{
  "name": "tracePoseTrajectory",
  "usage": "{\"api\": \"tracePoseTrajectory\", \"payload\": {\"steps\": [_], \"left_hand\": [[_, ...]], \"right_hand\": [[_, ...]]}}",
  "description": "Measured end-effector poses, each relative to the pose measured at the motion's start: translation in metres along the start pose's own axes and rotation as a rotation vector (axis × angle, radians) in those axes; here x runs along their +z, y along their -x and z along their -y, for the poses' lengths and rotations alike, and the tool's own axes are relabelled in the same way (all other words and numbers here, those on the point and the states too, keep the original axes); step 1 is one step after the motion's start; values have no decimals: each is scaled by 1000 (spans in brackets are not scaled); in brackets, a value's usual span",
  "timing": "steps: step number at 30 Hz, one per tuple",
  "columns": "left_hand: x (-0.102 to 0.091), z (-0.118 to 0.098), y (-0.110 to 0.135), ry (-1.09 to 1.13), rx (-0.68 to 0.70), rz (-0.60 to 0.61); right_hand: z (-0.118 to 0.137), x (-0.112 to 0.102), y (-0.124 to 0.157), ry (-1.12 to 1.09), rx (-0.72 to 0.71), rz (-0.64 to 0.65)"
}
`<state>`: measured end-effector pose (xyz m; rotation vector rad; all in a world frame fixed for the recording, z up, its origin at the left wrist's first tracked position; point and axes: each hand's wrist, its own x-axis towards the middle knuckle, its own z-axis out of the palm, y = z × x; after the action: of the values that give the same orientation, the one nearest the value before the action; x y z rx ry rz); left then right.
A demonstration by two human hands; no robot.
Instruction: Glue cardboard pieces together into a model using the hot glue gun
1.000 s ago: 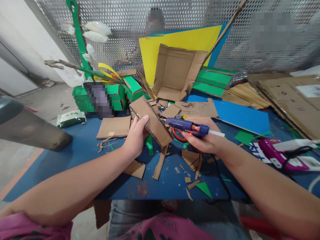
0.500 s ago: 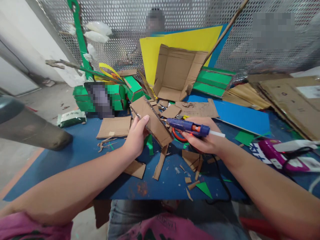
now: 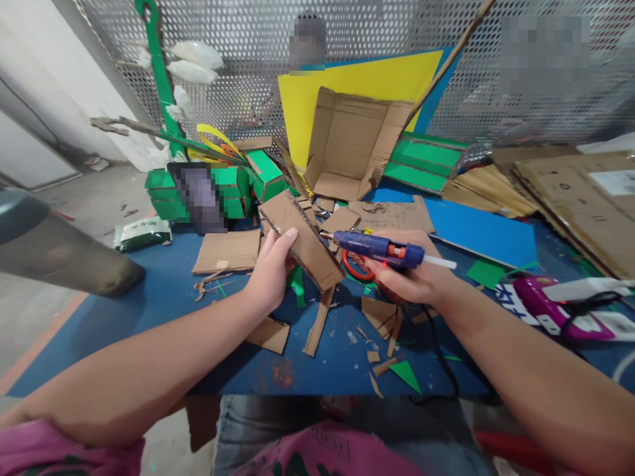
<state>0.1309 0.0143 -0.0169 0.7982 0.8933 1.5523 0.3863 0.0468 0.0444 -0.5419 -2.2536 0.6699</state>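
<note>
My left hand (image 3: 272, 268) grips a folded strip of brown cardboard (image 3: 307, 248), thumb on its face, held tilted above the table. In my right hand (image 3: 409, 277) is a blue hot glue gun (image 3: 380, 248) with a white glue stick poking from its back end. The gun's nozzle points left, close to the strip's right edge; I cannot tell whether it touches. Below the gun, a pair of scissors with red handles (image 3: 357, 266) lies partly hidden. Cardboard scraps (image 3: 381, 316) are scattered under both hands.
On the blue table (image 3: 198, 357) stand an open cardboard box (image 3: 352, 142), green boxes (image 3: 265, 173) and a yellow board (image 3: 297, 119). A blue panel (image 3: 481, 228) lies right. A purple-and-white device (image 3: 560, 307) and the gun's black cord (image 3: 446, 370) are at the right. A grey cylinder (image 3: 64, 244) stands left.
My right hand has drawn the glue gun slightly right, its nozzle shifting along the strip's edge. My left hand and the cardboard strip have stayed almost still.
</note>
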Motion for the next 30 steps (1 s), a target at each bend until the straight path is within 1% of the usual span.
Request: {"api": "tracePoseTrajectory", "payload": {"steps": [5,10,15,18,24,30], "left_hand": [[-1,1,0,-14,-2,-4],[-2,2,-2,4,-26,10],[1,0,-1,44,-33,32],[2,-1,0,51,-47,37],[2,0,0,65,-37,51],[2,0,0,59,-45,60]], "right_hand": [[-4,1,4,5,55,-18],[-10,2,9,-104,115,-27],[-13,4,9,-186,165,-16],[-15,6,10,-209,187,-42],[-17,6,11,-218,186,-48],[-17,6,7,-246,153,-7]]}}
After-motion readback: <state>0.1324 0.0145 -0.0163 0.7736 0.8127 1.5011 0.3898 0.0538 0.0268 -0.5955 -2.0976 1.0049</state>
